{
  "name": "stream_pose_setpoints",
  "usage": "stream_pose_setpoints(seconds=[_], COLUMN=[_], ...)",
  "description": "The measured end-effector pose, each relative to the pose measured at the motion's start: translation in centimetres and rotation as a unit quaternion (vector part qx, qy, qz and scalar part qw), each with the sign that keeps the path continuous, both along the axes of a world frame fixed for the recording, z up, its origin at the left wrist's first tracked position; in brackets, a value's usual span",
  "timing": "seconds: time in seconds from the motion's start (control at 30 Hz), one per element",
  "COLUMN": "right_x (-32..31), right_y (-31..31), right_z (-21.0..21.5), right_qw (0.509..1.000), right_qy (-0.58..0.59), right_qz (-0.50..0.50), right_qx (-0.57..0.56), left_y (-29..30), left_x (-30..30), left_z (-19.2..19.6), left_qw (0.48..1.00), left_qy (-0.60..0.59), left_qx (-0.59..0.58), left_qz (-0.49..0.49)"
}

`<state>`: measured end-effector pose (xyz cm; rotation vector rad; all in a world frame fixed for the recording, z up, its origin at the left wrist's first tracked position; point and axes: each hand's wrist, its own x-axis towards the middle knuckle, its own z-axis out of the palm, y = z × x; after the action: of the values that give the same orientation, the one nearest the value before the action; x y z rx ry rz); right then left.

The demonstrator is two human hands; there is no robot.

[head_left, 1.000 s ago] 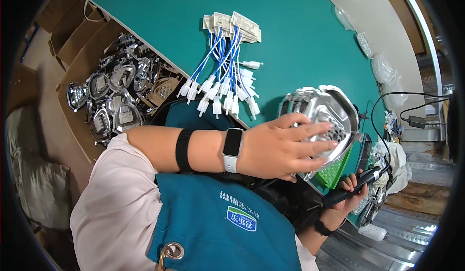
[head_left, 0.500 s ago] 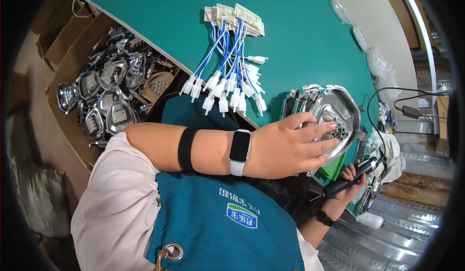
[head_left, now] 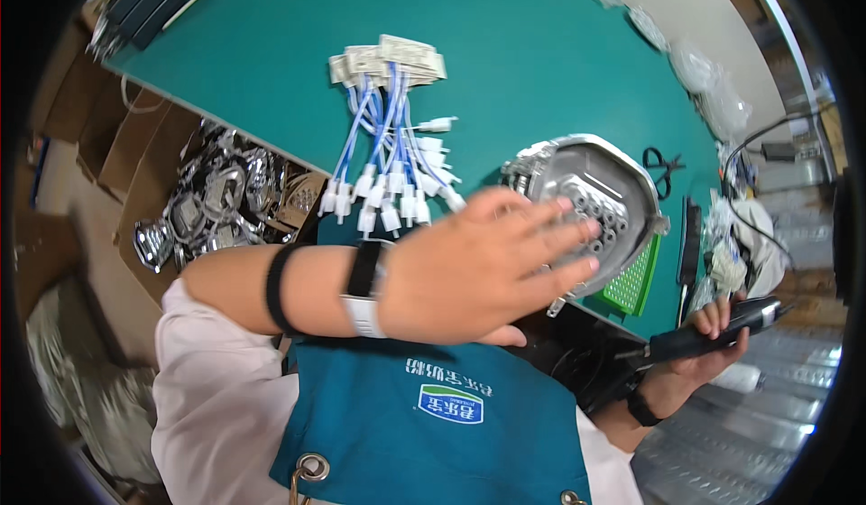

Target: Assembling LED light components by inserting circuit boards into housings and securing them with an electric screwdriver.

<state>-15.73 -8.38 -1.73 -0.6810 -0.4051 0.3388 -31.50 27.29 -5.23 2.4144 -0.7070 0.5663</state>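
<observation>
Green worktop (head_left: 541,63) carries the metal housing (head_left: 591,189) near its front edge. Your left hand (head_left: 483,266) lies flat and unclenched on it; your right hand (head_left: 713,338) is clenched around a black tool (head_left: 713,329).

Under my fingers (head_left: 577,230) the housing (head_left: 595,189) is shiny cast metal. The table (head_left: 271,54) is matt green. The driver (head_left: 713,329) I grip is black plastic.

Green table (head_left: 541,45) open beyond cable bundle (head_left: 383,153) — right edge seemingly cluttered.
</observation>
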Motion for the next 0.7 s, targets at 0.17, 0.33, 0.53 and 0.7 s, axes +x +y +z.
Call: stream_pose_setpoints(seconds=[0.17, 0.33, 0.53, 0.7], right_x=[-2.2, -2.2, -2.6, -2.9], right_y=[3.8, 8.1, 8.5, 9.1], right_z=[1.9, 1.6, 0.7, 0.4], right_qw=[0.982, 0.955, 0.928, 0.928], right_qy=[-0.116, -0.186, -0.214, -0.225], right_qz=[-0.140, -0.209, -0.270, -0.242], right_qx=[-0.052, -0.102, -0.142, -0.173], left_y=[7.3, 15.4, 15.4, 15.2], left_x=[3.0, 6.4, 9.5, 9.9], left_z=[5.2, 2.5, 0.3, 0.3], left_qw=[0.973, 0.930, 0.908, 0.903], left_qy=[0.009, 0.139, 0.202, 0.218], left_qx=[0.157, 0.210, 0.242, 0.242], left_qz=[0.168, 0.268, 0.276, 0.281])
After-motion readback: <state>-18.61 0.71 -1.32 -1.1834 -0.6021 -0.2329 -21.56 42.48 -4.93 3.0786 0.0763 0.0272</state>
